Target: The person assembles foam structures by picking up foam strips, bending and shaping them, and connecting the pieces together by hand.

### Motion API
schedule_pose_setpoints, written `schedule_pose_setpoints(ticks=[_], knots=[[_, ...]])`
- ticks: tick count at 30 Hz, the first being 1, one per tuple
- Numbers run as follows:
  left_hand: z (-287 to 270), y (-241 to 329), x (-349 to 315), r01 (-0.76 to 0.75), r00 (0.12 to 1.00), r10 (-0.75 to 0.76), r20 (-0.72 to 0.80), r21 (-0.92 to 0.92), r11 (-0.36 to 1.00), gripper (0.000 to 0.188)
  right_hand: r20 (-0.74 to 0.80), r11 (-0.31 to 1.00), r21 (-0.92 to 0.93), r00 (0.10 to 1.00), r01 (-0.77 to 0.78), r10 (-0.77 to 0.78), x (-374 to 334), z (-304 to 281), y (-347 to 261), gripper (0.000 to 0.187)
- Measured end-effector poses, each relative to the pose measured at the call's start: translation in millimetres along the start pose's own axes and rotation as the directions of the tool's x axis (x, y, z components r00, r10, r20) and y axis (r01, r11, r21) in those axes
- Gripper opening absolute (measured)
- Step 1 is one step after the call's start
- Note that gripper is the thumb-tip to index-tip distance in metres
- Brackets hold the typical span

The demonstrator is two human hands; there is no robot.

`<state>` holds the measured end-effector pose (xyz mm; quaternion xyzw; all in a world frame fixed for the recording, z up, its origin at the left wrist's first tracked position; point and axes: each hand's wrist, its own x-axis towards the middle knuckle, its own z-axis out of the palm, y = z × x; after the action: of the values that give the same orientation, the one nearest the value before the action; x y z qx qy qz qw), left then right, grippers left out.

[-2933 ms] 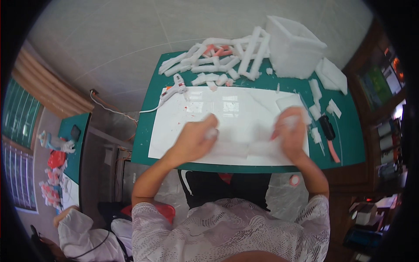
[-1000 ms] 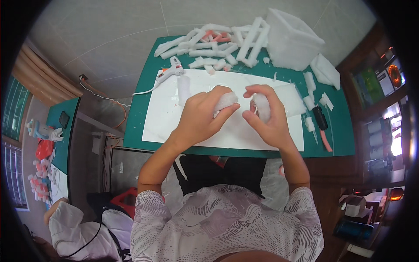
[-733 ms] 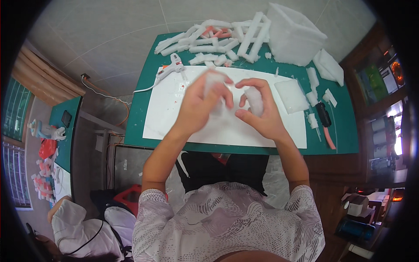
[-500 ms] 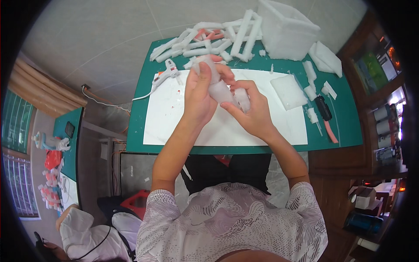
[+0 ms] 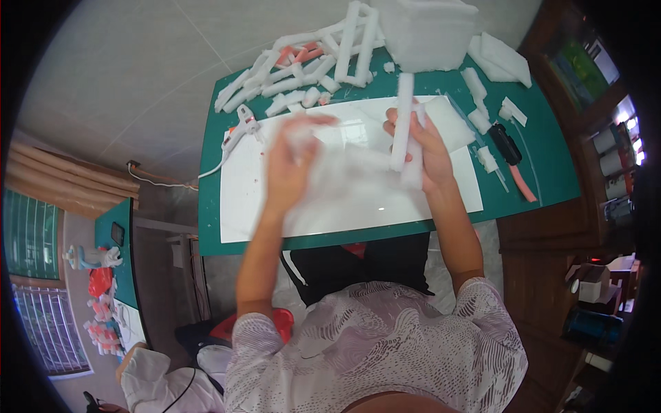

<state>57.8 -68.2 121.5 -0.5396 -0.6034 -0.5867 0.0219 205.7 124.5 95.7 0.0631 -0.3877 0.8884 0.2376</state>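
Note:
My right hand (image 5: 435,148) is closed around a long white foam strip (image 5: 403,120), held nearly upright over the white board (image 5: 255,220). A second white foam piece (image 5: 413,172) lies against it, partly behind the fingers. Left of it, my left hand (image 5: 289,165) is raised over the board and smeared by motion. Its fingers seem bent, with a pale blur among them that I cannot make out. A whitish smear stretches across the board between the two hands.
White and pink foam strips (image 5: 296,65) heap at the back of the green table, beside a foam box (image 5: 430,34). A glue gun (image 5: 241,131) lies at left. Foam sheets (image 5: 499,58), offcuts and a black-handled cutter (image 5: 506,144) lie at right. Another person (image 5: 162,378) sits at lower left.
My hands, together on the white foam before, have moved apart. The left went leftward; the right holds the strip more upright, farther right. The whole view has shifted slightly.

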Motion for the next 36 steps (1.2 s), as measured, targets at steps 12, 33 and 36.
schedule_pose_setpoints(ticks=[12,33,36], knots=[[66,16,-15,-0.234,0.932,0.129,0.338,0.291,0.928,0.032,-0.338,0.983,-0.174,0.941,-0.067,0.004,-21,3,6,0.049],[66,2,-60,0.536,0.811,-0.575,0.104,-0.525,0.661,0.034,-0.157,0.499,-0.865,0.976,-0.062,-0.151,-49,25,41,0.040],[53,-2,-78,0.548,0.780,-0.599,0.179,-0.658,0.517,0.050,-0.248,0.668,-0.737,0.960,-0.102,-0.128,-44,49,53,0.040]])
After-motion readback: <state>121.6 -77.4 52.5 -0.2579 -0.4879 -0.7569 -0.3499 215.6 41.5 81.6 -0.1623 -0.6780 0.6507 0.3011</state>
